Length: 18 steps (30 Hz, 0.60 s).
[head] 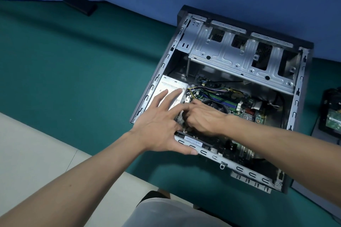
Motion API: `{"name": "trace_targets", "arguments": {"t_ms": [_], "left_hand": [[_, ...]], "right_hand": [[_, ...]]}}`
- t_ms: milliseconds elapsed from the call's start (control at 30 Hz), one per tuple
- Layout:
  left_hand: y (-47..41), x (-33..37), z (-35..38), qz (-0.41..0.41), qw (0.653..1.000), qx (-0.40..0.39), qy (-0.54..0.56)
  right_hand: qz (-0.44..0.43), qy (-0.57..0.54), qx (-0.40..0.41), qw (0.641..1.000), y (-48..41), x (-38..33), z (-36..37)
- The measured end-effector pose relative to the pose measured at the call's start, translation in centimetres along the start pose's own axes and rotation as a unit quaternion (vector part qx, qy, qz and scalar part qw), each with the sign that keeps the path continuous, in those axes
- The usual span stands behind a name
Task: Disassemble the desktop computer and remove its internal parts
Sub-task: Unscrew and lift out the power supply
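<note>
An open desktop computer case (302, 86) lies on its side on a green table, its inside facing up. The silver power supply (171, 86) sits in the case's left corner. My left hand (162, 127) lies spread flat over it, fingers straight, thumb on the case's near rim. My right hand (201, 118) reaches inside beside the power supply, fingers curled down among the parts; what they hold is hidden. The green motherboard (245, 108) with memory sticks and a bundle of coloured wires (212, 89) lies under and behind that hand.
A bare metal drive cage (230, 51) spans the far half of the case. A removed part with a green circuit board (332, 114) lies at the right edge. A black flat object (80, 3) rests far left by the blue wall. The table's near edge runs below the case.
</note>
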State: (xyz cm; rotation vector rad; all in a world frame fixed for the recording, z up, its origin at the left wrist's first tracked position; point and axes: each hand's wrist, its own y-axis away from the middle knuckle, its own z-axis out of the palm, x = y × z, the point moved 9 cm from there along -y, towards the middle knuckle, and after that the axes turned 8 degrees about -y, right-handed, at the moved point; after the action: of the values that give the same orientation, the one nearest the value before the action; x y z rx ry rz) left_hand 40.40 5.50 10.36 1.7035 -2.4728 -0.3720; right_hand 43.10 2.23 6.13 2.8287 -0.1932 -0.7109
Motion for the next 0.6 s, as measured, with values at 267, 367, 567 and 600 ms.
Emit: {"name": "trace_targets", "arguments": {"t_ms": [267, 367, 567, 600], "left_hand": [[0.1, -0.2, 0.0, -0.006, 1.0, 0.0, -0.009], [0.2, -0.3, 0.0, -0.008, 1.0, 0.0, -0.011], [0.2, -0.4, -0.1, -0.008, 1.0, 0.002, -0.005], [0.2, -0.5, -0.1, -0.009, 1.0, 0.001, -0.007]], "right_hand": [[0.209, -0.12, 0.109, 0.964, 4.6, 4.2, -5.2], [0.235, 0.003, 0.092, 0.968, 6.7, 5.6, -7.6], [0.363, 0.108, 0.039, 0.925, 8.8, 8.2, -7.0], [0.384, 0.115, 0.019, 0.916, 8.6, 8.4, -6.2]]}}
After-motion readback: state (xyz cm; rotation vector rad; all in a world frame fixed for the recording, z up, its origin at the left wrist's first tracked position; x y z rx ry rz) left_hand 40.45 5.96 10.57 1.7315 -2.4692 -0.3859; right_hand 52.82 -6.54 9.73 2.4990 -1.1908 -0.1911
